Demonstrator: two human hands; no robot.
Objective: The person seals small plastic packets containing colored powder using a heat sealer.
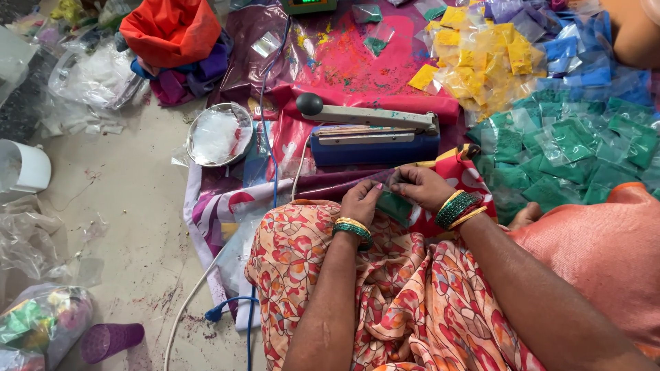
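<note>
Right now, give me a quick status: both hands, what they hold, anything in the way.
Left hand and right hand both pinching one small green powder packet over the lap. Blue heat sealer just beyond, arm raised. Nothing between.

Both hands pinch a small green powder packet over the lap: left hand at its left end, right hand at its top. Just beyond lies a blue heat sealer; green packets pile to the right.

Bright even daylight, soft shadows, sharp focus, slight wide-angle edge distortion
</note>
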